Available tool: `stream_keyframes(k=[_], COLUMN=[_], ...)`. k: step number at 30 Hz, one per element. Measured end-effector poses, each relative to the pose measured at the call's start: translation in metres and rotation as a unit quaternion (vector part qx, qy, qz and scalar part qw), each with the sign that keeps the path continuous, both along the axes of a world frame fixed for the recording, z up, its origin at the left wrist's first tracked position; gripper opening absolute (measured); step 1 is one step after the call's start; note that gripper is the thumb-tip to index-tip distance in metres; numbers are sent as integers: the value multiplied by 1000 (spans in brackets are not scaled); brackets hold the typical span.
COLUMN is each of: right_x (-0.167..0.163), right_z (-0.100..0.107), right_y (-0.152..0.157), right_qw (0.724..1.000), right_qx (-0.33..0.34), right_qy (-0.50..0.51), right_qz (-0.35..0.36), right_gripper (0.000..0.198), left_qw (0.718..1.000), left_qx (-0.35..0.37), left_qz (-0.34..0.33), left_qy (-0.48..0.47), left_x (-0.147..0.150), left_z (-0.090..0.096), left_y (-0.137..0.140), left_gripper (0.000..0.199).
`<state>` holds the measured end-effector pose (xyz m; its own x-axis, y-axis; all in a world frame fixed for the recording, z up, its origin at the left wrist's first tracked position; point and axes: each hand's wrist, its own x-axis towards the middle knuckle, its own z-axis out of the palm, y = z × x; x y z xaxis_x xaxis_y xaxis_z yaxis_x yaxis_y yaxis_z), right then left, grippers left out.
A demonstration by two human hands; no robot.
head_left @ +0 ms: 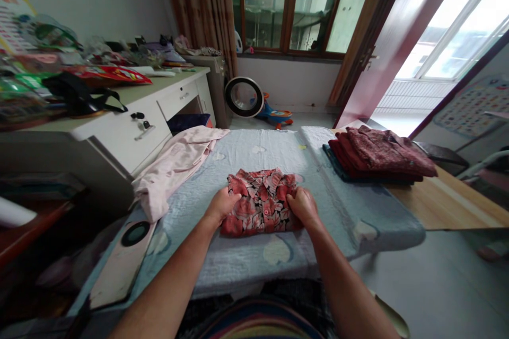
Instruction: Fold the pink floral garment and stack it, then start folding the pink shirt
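A red floral shirt (264, 212), folded into a compact bundle with its collar and a button facing up, lies in front of me on a pale blue cloth (246, 259) patterned with hearts. My left hand (225, 205) grips its left edge, thumb on top and fingers curled under. On the opposite edge, my right hand (303, 204) pinches the fabric in the same way. The undersides of the fingers are hidden by the shirt and hands.
A stack of folded dark red and teal clothes (382, 153) sits at the right, partly over a wooden board (449, 196). Left of the shirt lie a pale pink garment (175, 164) and a phone (123, 265). A cluttered white desk (119, 137) stands beyond them.
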<state>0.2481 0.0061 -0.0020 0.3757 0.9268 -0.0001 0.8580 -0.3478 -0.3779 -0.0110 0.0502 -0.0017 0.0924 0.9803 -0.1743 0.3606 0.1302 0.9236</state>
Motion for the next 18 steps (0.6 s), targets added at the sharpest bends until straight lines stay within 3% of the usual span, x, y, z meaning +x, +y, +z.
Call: stream_keyframes(k=[4, 8, 14, 18], right_x=[10, 17, 8, 0], right_z=[-5, -6, -1, -6], right_y=[6, 10, 10, 10], right_qw=[994, 983, 981, 970], right_qx=[-20, -43, -18, 42], right_qy=[107, 175, 194, 238], right_qz=[-34, -34, -7, -16], right_gripper=[30, 27, 20, 32], left_qw=[967, 920, 917, 917], left_qx=[-146, -268, -244, -208], left_qz=[22, 24, -13, -18], left_qy=[-207, -285, -315, -340], left_x=[-1, -8, -5, 1], left_z=[-1, 0, 13, 19], left_y=[-3, -1, -9, -19], left_gripper=[31, 28, 40, 61])
